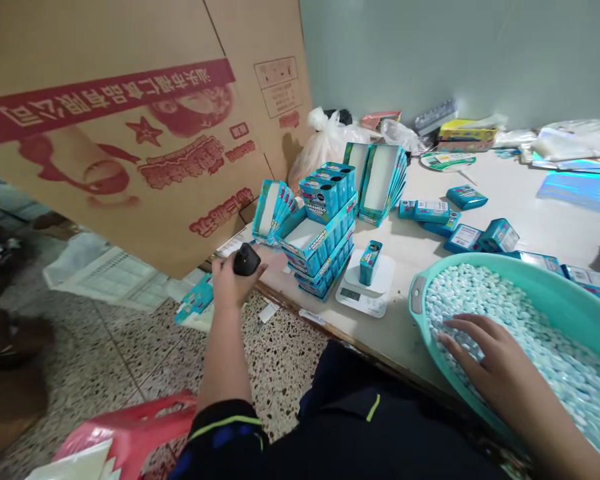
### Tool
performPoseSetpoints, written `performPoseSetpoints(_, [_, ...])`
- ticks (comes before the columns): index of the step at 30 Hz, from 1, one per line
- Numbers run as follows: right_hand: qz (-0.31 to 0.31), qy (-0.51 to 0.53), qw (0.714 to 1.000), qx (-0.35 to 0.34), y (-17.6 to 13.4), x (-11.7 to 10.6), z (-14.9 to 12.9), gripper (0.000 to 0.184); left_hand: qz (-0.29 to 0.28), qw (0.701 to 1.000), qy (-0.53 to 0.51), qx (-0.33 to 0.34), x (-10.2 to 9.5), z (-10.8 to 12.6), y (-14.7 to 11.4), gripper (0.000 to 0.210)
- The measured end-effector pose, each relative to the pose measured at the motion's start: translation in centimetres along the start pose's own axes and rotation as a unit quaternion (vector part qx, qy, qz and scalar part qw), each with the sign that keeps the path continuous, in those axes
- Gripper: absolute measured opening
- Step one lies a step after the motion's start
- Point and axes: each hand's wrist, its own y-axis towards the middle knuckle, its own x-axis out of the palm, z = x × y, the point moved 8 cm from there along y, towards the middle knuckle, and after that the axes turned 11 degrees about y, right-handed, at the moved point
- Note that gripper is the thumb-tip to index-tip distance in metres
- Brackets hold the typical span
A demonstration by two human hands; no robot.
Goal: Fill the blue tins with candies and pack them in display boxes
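Note:
My left hand [233, 283] is closed around a small black object [247, 260] at the table's front edge; its exact kind does not show. My right hand [490, 350] rests with fingers apart on small pale-blue wrapped candies [545, 373] filling a turquoise basin [500, 260]. Between the hands, a small blue candy box [370, 263] stands upright on a white kitchen scale [363, 303]. Left of the scale is a stack of blue display trays [317, 260]; several small boxes [325, 190] stand in the top one.
Nested blue trays [380, 180] lean behind the stack. Several blue boxes [433, 212] lie behind the basin. A large cardboard carton [180, 167] fills the left. Plastic bags [325, 143] line the wall. A red plastic stool or bag [135, 430] is on the floor.

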Motion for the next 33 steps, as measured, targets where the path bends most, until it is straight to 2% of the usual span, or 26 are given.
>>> performPoseSetpoints(2, [0.006, -0.019, 1.0, -0.021, -0.2, 0.2, 0.3, 0.048, -0.098, 0.985, 0.072, 0.124, 2.7, 0.0, 2.5, 0.085])
performPoseSetpoints(5, [-0.005, -0.032, 0.999, -0.026, -0.3, 0.6, 0.7, 0.045, -0.23, 0.933, 0.111, 0.252, 6.6, -0.3, 4.3, 0.088])
performPoseSetpoints(7, [-0.006, -0.045, 0.999, -0.017, -0.1, 0.7, 0.5, 0.045, -0.273, 0.903, 0.13, 0.306, 8.5, -0.6, 4.9, 0.091])
performPoseSetpoints(10, [-0.006, -0.069, 0.998, 0.0, 0.3, 0.7, -0.3, 0.049, -0.286, 0.88, 0.14, 0.352, 10.7, -1.1, 6.1, 0.086])
performPoseSetpoints(14, [-0.049, -0.103, 0.993, 0.018, 0.5, 1.0, -1.8, 0.045, -0.246, 0.882, 0.103, 0.388, 12.0, -1.2, 7.4, 0.06])
performPoseSetpoints(15, [-0.064, -0.107, 0.992, 0.025, 0.5, 0.9, -2.1, 0.043, -0.213, 0.889, 0.09, 0.395, 11.8, -1.0, 7.2, 0.057])
performPoseSetpoints(17, [-0.09, -0.111, 0.989, 0.038, 0.6, 0.5, -2.3, 0.04, -0.105, 0.911, 0.056, 0.395, 10.4, -0.3, 5.3, 0.057])
performPoseSetpoints(19, [-0.121, -0.108, 0.986, 0.049, 0.9, -0.3, -2.2, 0.036, 0.041, 0.931, 0.004, 0.363, 7.9, 0.8, 1.1, 0.055])
performPoseSetpoints(20, [-0.143, -0.104, 0.983, 0.057, 1.2, -0.6, -2.1, 0.034, 0.099, 0.939, -0.021, 0.327, 6.8, 1.3, -1.7, 0.044])
performPoseSetpoints(21, [-0.171, -0.102, 0.978, 0.068, 1.5, -0.9, -2.0, 0.032, 0.19, 0.934, -0.079, 0.293, 5.1, 1.8, -5.0, 0.027])
performPoseSetpoints(22, [-0.201, -0.102, 0.971, 0.082, 2.0, -1.0, -1.9, 0.031, 0.27, 0.915, -0.151, 0.26, 3.6, 2.3, -8.4, 0.012])
performPoseSetpoints(23, [-0.234, -0.107, 0.961, 0.099, 2.5, -1.0, -1.8, 0.031, 0.306, 0.89, -0.233, 0.246, 2.9, 3.1, -11.5, 0.004])
performPoseSetpoints(24, [-0.263, -0.12, 0.951, 0.113, 3.2, -0.9, -1.7, 0.032, 0.281, 0.886, -0.258, 0.264, 3.1, 4.8, -13.8, 0.011])
performPoseSetpoints(26, [-0.304, -0.16, 0.932, 0.117, 4.6, -0.5, -2.0, 0.032, 0.176, 0.876, -0.28, 0.352, 4.0, 9.1, -16.9, 0.015])
performPoseSetpoints(28, [-0.328, -0.199, 0.917, 0.112, 5.9, 0.1, -2.5, 0.028, 0.081, 0.853, -0.299, 0.419, 4.6, 12.7, -18.0, 0.018])
performPoseSetpoints(29, [-0.337, -0.212, 0.91, 0.114, 6.4, 0.4, -2.6, 0.027, 0.059, 0.842, -0.322, 0.428, 4.5, 14.1, -17.8, 0.02])
performPoseSetpoints(30, [-0.342, -0.221, 0.906, 0.118, 6.8, 0.7, -2.7, 0.025, 0.058, 0.836, -0.348, 0.42, 4.2, 15.2, -17.0, 0.021])
performPoseSetpoints(33, [-0.347, -0.223, 0.902, 0.129, 7.1, 0.7, -3.1, 0.025, 0.107, 0.832, -0.381, 0.39, 3.5, 19.0, -14.0, 0.022])
